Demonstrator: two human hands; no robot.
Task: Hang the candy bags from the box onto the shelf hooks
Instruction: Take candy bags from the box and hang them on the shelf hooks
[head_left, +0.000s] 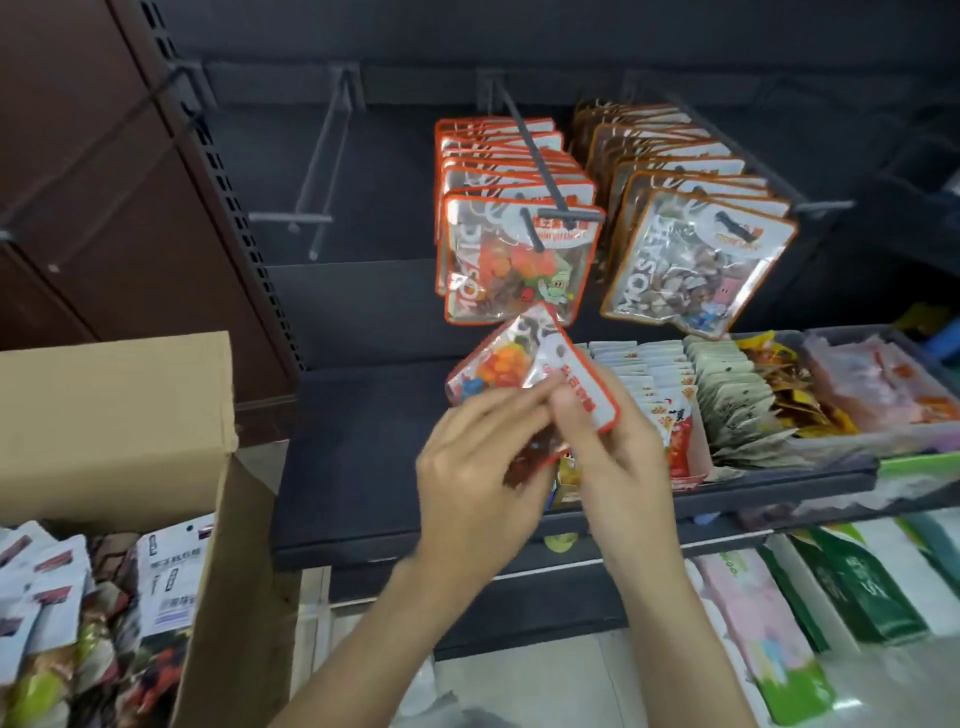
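Both hands hold an orange-rimmed clear candy bag (524, 364) in front of the shelf, just below the hanging rows. My left hand (478, 467) pinches its lower part from the left. My right hand (618, 447) grips its white header end from the right. Above, a hook (540, 176) carries a row of matching orange-rimmed bags (514, 260). To its right a second hook (727, 223) holds brown-rimmed bags (696, 265). The open cardboard box (119, 415) at the lower left holds several more candy bags (78, 623).
Two bare hooks (322, 171) stick out of the dark back panel at the left. A dark shelf (363, 467) below carries trays of snack packets (727, 395) on its right half. Green and pink packages (831, 597) lie on a lower level at the right.
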